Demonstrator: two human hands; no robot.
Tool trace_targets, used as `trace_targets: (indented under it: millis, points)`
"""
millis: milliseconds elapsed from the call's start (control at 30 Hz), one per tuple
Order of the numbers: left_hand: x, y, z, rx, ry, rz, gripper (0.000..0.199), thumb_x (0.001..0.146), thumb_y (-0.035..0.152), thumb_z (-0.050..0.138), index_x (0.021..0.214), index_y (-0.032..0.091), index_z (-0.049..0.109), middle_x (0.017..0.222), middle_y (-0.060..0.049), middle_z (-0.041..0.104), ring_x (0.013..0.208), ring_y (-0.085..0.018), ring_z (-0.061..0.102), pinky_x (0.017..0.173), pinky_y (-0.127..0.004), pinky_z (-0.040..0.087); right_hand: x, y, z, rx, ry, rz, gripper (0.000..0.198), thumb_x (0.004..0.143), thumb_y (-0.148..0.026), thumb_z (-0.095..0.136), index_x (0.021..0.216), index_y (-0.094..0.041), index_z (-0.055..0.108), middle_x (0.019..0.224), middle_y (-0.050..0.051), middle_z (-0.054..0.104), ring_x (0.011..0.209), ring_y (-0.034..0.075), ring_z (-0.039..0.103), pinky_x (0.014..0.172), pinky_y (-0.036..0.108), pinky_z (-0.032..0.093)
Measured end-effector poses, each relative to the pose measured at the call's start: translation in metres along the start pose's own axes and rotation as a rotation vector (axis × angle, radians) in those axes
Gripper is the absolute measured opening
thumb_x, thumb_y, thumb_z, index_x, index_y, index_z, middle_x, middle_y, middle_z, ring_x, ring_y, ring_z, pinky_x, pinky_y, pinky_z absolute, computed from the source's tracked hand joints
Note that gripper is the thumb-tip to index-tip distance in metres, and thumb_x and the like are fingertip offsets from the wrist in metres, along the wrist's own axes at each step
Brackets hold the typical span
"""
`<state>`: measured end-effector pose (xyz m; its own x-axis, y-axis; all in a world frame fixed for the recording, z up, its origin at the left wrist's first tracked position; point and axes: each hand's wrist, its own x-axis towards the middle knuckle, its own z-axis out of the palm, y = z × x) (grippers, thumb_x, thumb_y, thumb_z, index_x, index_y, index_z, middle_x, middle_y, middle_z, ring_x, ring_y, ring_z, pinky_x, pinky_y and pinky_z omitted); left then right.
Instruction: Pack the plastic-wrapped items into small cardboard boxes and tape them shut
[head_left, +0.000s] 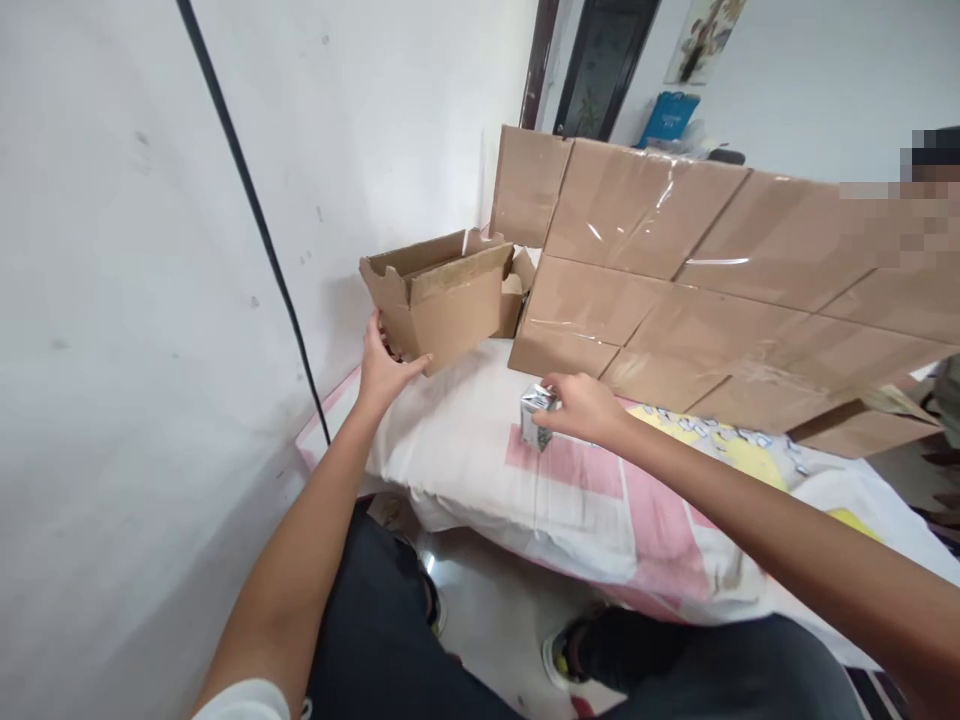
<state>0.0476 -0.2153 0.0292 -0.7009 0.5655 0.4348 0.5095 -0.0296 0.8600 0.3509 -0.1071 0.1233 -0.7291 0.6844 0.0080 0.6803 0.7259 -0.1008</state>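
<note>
Near the middle of the frame, the left hand (384,368) grips the lower corner of an open cardboard box (439,300), tilted and lifted just off the bed (480,440) beside the white wall (112,300). Right of it, the right hand (583,406) pinches the top of a small silver carton (535,420) standing on the pink-and-white sheet — taped cardboard panels (712,290) lean behind it.

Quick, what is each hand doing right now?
Left hand: closed on the lower corner of the open cardboard box, tilting it.
Right hand: closed on a small silver packet over the cloth-covered surface.
</note>
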Motion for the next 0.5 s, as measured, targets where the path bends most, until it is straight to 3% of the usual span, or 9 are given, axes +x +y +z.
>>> trace_targets:
  millis: [133,267,367,433,500]
  points:
    - [-0.030,0.004,0.000,-0.112,-0.185,-0.006,0.121,0.057,0.034,0.089,0.156,0.030,0.020,0.150,-0.017,0.043,0.132,-0.031,0.053,0.093,-0.043,0.058,-0.057,0.028,0.013,0.006,0.076,0.076,0.032,0.074,-0.036,0.062,0.103,-0.022,0.068,0.091,0.008,0.075,0.083,0.029,0.069,0.065,0.032,0.042]
    - [-0.055,0.015,0.010,-0.228,-0.413,-0.014,0.123,0.058,0.038,0.089,0.157,0.033,0.017,0.158,-0.017,0.035,0.139,-0.033,0.047,0.098,-0.046,0.056,-0.096,0.042,0.041,0.384,0.241,0.083,0.038,0.075,-0.027,0.056,0.112,-0.022,0.062,0.105,0.007,0.072,0.094,0.026,0.067,0.079,0.035,0.049]
    - [-0.069,0.027,0.023,-0.284,-0.556,-0.044,0.122,0.060,0.039,0.087,0.158,0.034,0.015,0.162,-0.017,0.030,0.144,-0.035,0.041,0.101,-0.048,0.054,-0.103,0.045,0.074,0.808,0.335,0.142,0.036,0.075,-0.025,0.055,0.111,-0.025,0.052,0.106,0.005,0.067,0.094,0.023,0.064,0.081,0.035,0.051]
    - [-0.079,0.031,0.032,-0.293,-0.593,-0.059,0.124,0.061,0.038,0.087,0.159,0.033,0.013,0.164,-0.017,0.027,0.147,-0.036,0.037,0.104,-0.049,0.052,-0.098,0.046,0.096,1.015,0.311,0.177,0.039,0.071,-0.027,0.060,0.107,-0.027,0.046,0.099,0.002,0.063,0.087,0.022,0.062,0.077,0.034,0.051]
    - [-0.091,0.028,0.041,-0.292,-0.597,-0.058,0.124,0.062,0.038,0.088,0.159,0.034,0.011,0.165,-0.016,0.025,0.150,-0.036,0.032,0.109,-0.050,0.048,-0.090,0.046,0.115,1.136,0.258,0.110,0.044,0.065,-0.026,0.066,0.104,-0.026,0.044,0.095,0.001,0.060,0.086,0.021,0.060,0.076,0.034,0.050]
